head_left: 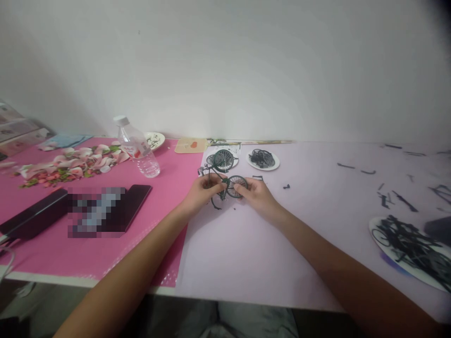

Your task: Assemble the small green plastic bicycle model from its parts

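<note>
Basically, what matters most here is how the near wheel (237, 181) lies: between our two hands, flat-side toward us, just right of our left grip (206, 190) and right at the fingertips of our right grip (261, 193). Our left grip is closed around the frame of the bike (224, 178), thumb on top; our right grip pinches the near wheel, thumb across its spokes. The bike is held over the worktop (246, 253), where its two coverings meet. The line through its wheels runs away from us and a little left, to the far wheel (224, 160). Our left thumb hides the hub side, so we can't tell whether the near wheel is fixed to the frame.

Beyond our hands, a small plate (277, 165) of black parts sits to the right of the far wheel. A small black piece (286, 187) lies near our right grip, and a big plate (374, 230) of frames stands well off to the right. Leftward, the bottle (141, 152) and phone (138, 201) are well apart from the bike.
</note>
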Demonstrator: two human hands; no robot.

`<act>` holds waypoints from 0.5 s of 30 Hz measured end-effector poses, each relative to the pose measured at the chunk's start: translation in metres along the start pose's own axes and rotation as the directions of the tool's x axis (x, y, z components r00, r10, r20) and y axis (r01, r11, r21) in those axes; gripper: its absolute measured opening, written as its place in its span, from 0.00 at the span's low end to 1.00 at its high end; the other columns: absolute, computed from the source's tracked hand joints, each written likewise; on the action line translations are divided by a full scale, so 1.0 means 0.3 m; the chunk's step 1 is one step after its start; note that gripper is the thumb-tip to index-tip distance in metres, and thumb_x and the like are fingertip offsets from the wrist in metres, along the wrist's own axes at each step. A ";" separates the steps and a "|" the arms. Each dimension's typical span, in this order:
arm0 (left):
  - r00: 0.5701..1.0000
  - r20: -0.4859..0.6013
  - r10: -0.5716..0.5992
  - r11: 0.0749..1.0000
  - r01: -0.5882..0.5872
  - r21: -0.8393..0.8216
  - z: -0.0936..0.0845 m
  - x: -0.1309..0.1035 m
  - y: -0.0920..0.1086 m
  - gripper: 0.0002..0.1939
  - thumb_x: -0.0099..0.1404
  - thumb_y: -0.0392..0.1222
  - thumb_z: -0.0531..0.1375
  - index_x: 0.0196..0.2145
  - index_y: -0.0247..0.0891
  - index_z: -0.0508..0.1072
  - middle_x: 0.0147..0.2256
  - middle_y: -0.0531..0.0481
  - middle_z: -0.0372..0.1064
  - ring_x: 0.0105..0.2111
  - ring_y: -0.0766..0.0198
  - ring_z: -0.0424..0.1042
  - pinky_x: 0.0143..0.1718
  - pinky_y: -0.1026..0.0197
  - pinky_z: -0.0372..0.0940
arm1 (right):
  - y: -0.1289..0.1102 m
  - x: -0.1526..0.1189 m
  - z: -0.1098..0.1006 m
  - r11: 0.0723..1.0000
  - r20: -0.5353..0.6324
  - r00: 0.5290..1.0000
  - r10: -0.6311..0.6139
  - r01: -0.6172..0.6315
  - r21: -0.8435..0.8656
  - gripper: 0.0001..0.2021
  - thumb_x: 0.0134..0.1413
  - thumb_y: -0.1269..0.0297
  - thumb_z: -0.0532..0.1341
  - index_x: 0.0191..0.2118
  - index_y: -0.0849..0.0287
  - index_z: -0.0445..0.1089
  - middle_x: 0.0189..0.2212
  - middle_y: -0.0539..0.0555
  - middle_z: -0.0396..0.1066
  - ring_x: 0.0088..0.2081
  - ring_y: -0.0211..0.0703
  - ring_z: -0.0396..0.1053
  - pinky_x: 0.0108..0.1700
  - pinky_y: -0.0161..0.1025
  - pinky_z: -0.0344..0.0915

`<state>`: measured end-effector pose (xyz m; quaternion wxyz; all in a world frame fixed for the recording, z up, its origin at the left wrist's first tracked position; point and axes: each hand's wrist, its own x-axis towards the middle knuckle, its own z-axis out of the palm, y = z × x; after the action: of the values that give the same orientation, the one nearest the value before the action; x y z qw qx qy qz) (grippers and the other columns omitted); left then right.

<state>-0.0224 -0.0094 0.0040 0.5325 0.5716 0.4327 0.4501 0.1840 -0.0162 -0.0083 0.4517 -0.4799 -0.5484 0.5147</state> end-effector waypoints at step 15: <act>0.981 0.035 -0.192 0.927 0.193 -0.321 0.008 0.021 0.011 0.15 0.55 0.42 0.72 0.24 0.35 0.70 0.26 0.54 0.63 0.27 0.71 0.63 0.28 0.66 0.58 | -0.011 -0.025 0.018 0.914 0.260 0.953 0.158 -0.241 0.327 0.16 0.53 0.56 0.73 0.44 0.59 0.80 0.44 0.58 0.80 0.41 0.43 0.76 0.42 0.38 0.75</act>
<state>-0.0186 -0.0040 0.0076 0.6612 0.4320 0.4064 0.4595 0.1796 -0.0245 -0.0055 0.4098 -0.3819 -0.4422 0.7005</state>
